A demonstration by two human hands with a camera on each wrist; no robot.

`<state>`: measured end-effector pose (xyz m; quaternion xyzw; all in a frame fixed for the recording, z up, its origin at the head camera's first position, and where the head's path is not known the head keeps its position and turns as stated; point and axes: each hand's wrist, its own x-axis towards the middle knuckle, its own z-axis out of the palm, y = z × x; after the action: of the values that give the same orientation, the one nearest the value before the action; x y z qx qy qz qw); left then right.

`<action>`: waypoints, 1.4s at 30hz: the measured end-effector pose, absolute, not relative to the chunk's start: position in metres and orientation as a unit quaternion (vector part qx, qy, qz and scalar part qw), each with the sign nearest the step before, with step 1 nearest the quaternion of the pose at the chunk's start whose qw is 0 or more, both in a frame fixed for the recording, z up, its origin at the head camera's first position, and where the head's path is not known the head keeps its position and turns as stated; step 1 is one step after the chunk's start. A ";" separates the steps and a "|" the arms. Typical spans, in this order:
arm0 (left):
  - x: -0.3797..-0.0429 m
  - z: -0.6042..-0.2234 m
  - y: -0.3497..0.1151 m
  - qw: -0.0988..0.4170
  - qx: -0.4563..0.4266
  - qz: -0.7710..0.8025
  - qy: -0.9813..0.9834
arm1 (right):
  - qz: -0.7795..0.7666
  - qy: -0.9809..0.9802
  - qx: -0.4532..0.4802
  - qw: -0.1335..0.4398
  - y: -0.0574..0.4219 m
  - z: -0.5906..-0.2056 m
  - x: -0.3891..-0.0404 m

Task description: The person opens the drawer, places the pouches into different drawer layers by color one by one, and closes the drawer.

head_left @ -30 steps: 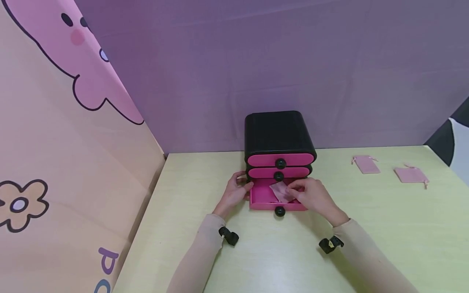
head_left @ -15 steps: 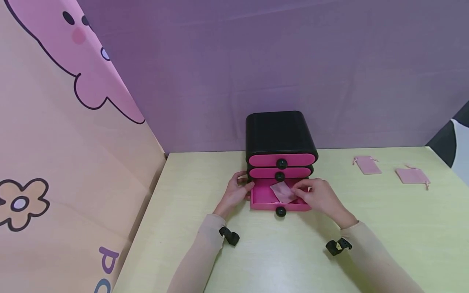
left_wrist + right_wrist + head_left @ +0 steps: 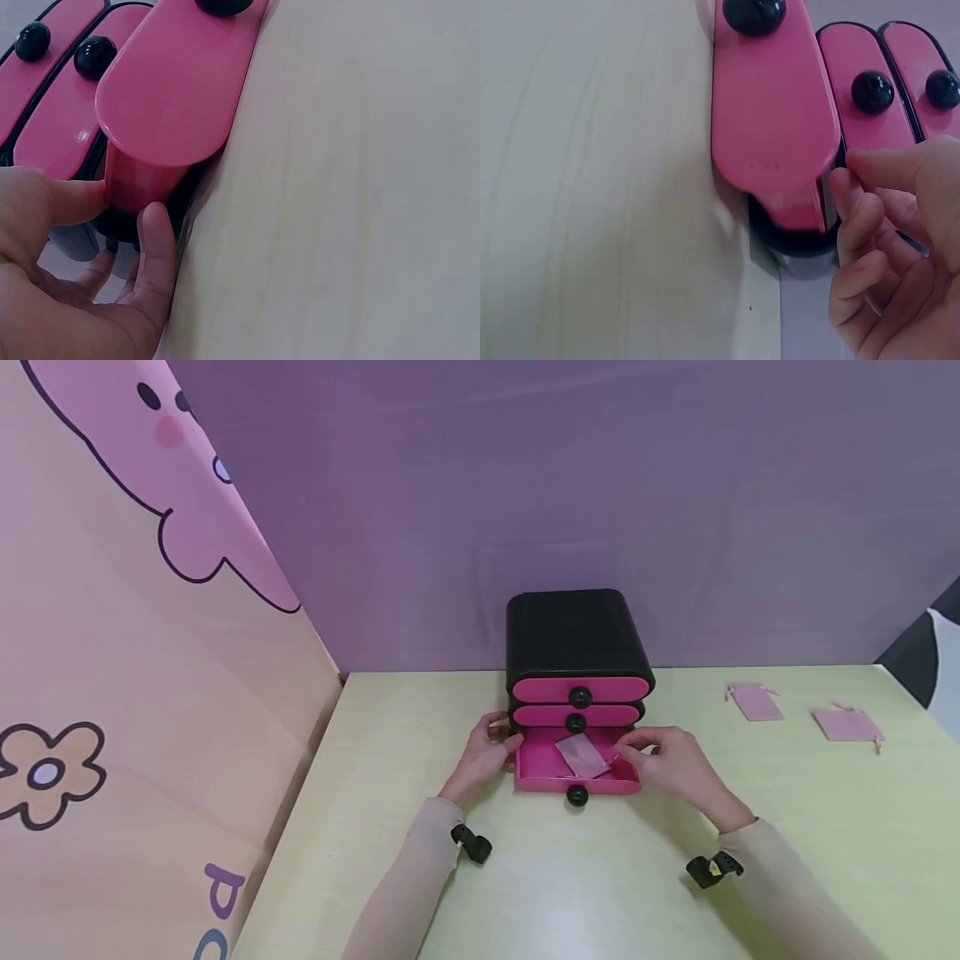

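Observation:
In the head view, a small pale pink drawstring pouch [image 3: 583,755] lies in the pulled-out bottom drawer [image 3: 534,768] of a black mini chest of drawers [image 3: 573,635]. My right hand [image 3: 675,764] is at the drawer's right rim, thumb and forefinger pinched together at the pouch's drawstring [image 3: 612,760]. The right wrist view shows these fingertips meeting beside the rim, the string itself hidden. My left hand [image 3: 482,753] rests against the drawer's left side. In the left wrist view its thumb [image 3: 79,201] touches the side wall, with the forefinger [image 3: 155,240] lower down.
Two more pink drawstring pouches, one nearer [image 3: 756,702] and one farther right [image 3: 849,724], lie on the light wooden table [image 3: 540,893]. Both upper drawers are closed, with black knobs. A purple cloth [image 3: 420,527] hangs behind; a printed panel [image 3: 150,693] stands at the left.
My right hand has drawn back to the right, from the pouch's body to the drawer's right rim. The pouch now lies flatter in the drawer. My left hand stays in place.

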<state>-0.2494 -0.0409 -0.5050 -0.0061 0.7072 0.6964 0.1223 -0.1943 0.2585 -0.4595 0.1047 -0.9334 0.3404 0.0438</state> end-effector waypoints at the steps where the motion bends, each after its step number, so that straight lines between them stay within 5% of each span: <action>1: -0.249 -0.505 -0.041 0.122 -0.005 0.696 0.707 | 0.339 -0.934 0.105 0.047 0.260 -0.459 -0.194; 42: -0.252 -0.509 -0.041 0.122 -0.005 0.703 0.701 | 0.304 -0.948 0.051 0.083 0.338 -0.473 -0.205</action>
<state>-0.2518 -0.0412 -0.5089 -0.0052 0.7011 0.7025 0.1219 -0.2049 0.3380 -0.4725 0.0513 -0.9476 0.3042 0.0831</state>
